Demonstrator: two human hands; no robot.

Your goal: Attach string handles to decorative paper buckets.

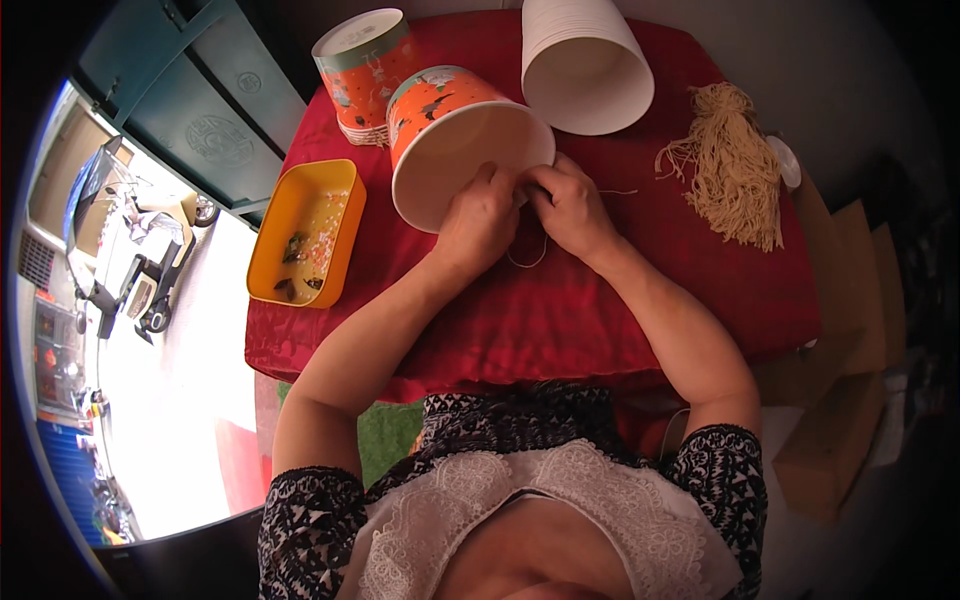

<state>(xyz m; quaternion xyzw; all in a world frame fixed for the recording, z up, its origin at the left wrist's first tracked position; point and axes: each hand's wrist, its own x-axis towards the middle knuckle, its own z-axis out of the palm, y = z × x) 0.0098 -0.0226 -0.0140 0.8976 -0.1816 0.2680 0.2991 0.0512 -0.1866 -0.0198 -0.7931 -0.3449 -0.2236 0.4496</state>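
From my end, the strongest light comes through the open doorway on the left, where the ground [190,430] is blown out to flat white. I see the red tablecloth [430,335] evenly but modestly lit, with soft folds and no harsh glare. The inside of the orange bucket [435,185] falls into gentle shade, and the cardboard boxes [835,440] at right sink into murk. The fisheye bends the teal door [220,130] and the tabletop's edges, and my corners go black, with a bluish fringe along the left rim. Where the left hand [475,220] and right hand [572,212] meet, detail is soft; perhaps slight blur, perhaps just shadow.
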